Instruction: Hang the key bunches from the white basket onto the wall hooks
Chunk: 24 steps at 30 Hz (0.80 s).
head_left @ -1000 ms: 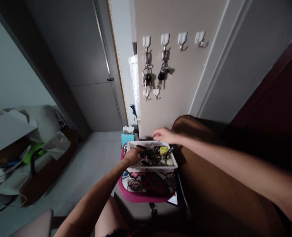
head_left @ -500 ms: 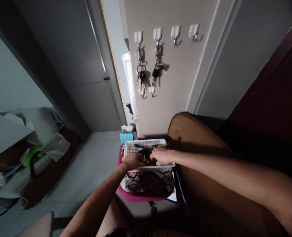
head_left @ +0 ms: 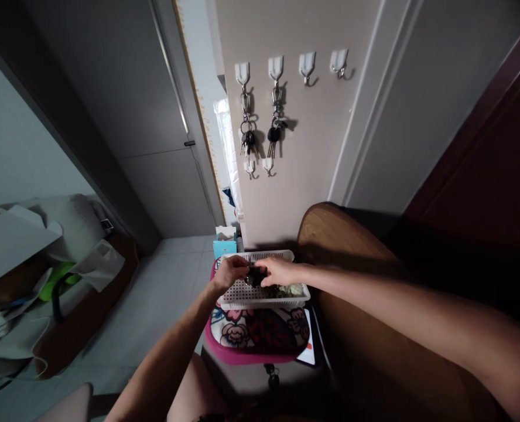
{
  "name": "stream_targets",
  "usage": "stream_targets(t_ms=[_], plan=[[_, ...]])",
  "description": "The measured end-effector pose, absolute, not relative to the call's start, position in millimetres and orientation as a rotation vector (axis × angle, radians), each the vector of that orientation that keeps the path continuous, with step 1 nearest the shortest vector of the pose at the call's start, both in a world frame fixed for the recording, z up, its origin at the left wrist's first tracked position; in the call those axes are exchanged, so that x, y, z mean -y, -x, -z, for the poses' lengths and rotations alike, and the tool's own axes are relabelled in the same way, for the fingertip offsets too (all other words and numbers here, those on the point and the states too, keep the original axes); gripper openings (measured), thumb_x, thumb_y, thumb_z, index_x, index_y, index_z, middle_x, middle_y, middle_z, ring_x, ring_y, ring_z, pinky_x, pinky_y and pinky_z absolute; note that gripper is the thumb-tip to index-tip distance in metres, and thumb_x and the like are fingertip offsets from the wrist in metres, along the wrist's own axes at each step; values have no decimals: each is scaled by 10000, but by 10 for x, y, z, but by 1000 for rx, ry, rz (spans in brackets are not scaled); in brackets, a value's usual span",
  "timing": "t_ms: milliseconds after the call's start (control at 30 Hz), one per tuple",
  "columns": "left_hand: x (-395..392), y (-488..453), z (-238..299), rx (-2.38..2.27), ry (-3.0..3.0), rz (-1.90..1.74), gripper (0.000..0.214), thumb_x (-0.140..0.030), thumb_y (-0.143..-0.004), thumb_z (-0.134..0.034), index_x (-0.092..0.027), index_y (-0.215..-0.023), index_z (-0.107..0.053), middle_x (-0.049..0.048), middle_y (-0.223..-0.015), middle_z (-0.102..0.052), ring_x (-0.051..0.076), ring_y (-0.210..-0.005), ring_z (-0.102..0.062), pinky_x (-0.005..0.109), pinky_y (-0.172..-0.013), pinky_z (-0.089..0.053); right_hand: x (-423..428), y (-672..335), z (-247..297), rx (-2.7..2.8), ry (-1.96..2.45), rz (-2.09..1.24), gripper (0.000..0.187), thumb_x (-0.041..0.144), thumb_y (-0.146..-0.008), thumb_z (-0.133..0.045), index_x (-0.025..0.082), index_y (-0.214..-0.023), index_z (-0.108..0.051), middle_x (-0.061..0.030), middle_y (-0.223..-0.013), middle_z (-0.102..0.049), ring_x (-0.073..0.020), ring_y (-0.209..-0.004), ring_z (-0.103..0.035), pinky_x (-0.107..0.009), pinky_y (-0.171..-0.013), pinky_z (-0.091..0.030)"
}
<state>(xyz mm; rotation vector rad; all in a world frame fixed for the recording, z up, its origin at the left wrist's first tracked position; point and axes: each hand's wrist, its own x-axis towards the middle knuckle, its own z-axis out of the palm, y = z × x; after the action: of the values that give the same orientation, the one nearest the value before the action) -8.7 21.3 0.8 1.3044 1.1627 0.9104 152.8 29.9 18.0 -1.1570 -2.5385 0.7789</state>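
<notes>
A white perforated basket (head_left: 260,300) with keys and small items sits on a pink-rimmed flowered tray (head_left: 255,337). Just above the basket, my left hand (head_left: 228,272) and my right hand (head_left: 281,271) meet, both pinched on a dark bunch of keys (head_left: 255,275) held between them. Pale and yellowish items (head_left: 293,289) lie in the basket's right part. On the beige wall above, two key bunches (head_left: 260,132) hang from white hooks (head_left: 241,73).
Two more white hooks (head_left: 322,60) on the wall are bare. A round brown table top (head_left: 343,240) lies right of the basket. A blue tissue box (head_left: 223,246) stands behind it. A sofa with papers and cables (head_left: 31,275) is far left.
My right hand came down from the basket's far rim into it. Both hands have since lifted a dark key bunch a little above the basket.
</notes>
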Motion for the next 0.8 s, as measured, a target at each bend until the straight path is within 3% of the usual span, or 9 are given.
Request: stream_targets(t_ms=[167,300,500,600,667,800], plan=[[-215,-10,-126,-1045,-1225,-971,190,-170,-499,-545,-133,-653,-441,-74,-473,-434,26,-407,-403,161,-425,-305,-365,-1526,-157,2450,1183,-810,117,221,-555,-490,142,-627,-538,36,-516,-479,-74,-468,-389,-177,-411,-251],[-243,-44,-162,-1015,-1188,-1027,236,-205,-511,-549,-133,-710,-445,-75,-479,-417,22,-416,-391,155,-430,-300,-383,-1508,-210,2332,1197,-933,101,224,-605,-440,139,-567,-481,43,-480,-437,-61,-442,-367,-174,-401,-251],[-196,-59,-236,-1065,-1183,-1044,303,-283,-543,-542,-136,-794,-458,-39,-576,-463,45,-512,-440,168,-487,-336,-343,-1471,-344,1981,1304,-1368,61,174,-653,-391,138,-609,-413,29,-527,-456,-67,-463,-459,-170,-414,-333],[-141,-103,-219,-1115,-1306,-950,275,-272,-526,-555,-121,-745,-486,-34,-569,-474,54,-514,-433,167,-467,-324,-375,-1485,-383,1938,1287,-1501,97,186,-677,-366,139,-711,-444,13,-579,-491,-74,-491,-494,-184,-444,-364],[-128,-126,-188,-1219,-1376,-944,205,-248,-518,-551,-112,-659,-491,-50,-511,-448,42,-464,-394,161,-439,-300,-419,-1529,-419,2033,1302,-1414,156,186,-671,-372,146,-783,-473,2,-616,-521,-79,-518,-500,-186,-459,-365],[-170,-84,-82,-1418,-1458,-914,98,-181,-522,-511,-114,-589,-483,-55,-491,-446,44,-461,-389,158,-443,-308,-490,-1689,-502,2551,1472,-806,198,172,-524,-522,163,-717,-559,-5,-642,-557,-116,-584,-497,-195,-485,-339]])
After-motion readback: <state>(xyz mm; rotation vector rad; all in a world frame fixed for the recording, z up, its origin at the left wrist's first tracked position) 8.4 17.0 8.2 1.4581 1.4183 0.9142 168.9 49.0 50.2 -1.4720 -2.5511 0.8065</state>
